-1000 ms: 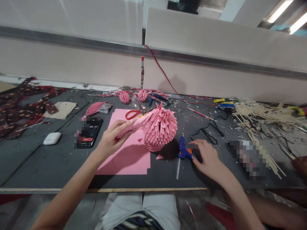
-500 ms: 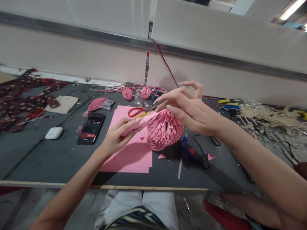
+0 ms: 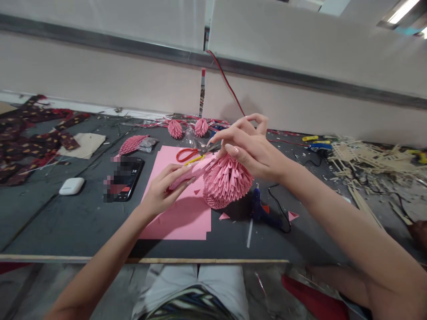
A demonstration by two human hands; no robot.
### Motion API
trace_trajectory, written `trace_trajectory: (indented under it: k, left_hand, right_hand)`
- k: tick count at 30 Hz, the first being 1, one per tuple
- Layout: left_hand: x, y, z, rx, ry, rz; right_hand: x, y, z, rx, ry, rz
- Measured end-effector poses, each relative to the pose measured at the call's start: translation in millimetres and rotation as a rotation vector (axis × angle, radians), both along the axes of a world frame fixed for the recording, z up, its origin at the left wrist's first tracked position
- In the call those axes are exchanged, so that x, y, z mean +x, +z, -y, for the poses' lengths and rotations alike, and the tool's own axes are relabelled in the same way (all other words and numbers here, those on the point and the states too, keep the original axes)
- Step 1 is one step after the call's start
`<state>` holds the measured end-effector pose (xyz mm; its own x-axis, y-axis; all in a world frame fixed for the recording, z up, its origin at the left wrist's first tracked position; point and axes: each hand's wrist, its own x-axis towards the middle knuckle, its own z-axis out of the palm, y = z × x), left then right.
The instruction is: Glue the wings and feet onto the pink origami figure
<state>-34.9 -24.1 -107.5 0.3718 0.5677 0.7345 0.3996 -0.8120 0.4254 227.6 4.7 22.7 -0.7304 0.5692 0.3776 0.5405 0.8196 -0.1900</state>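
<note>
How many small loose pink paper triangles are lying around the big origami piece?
3: one on the pink sheet, one on the table by the piece's base, one right of the blue glue gun. Others may be hidden.

A dark grey worktable (image 3: 60,222) ran across the room, its near edge trimmed with a pale wooden strip (image 3: 133,259). Behind it stood a wall of pale panels (image 3: 100,84) divided by a horizontal metal rail (image 3: 300,81) and one vertical seam (image 3: 203,89). A red cable (image 3: 230,91) hung down the wall from the rail to the table. Fluorescent tube lights (image 3: 400,11) glowed at the upper right corner. Patterned dark red fabric (image 3: 30,133) lay at the far left of the table, and a heap of pale wooden sticks (image 3: 370,160) lay at the far right.
</note>
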Motion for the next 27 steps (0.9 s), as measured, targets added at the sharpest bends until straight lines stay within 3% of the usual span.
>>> trace_trajectory:
  k: [27]
  left_hand:
    - [3,-11.3,1,0.056,0.025,0.005]
  right_hand:
    - [-10,-1.8,1,0.006,-0.039,0.012]
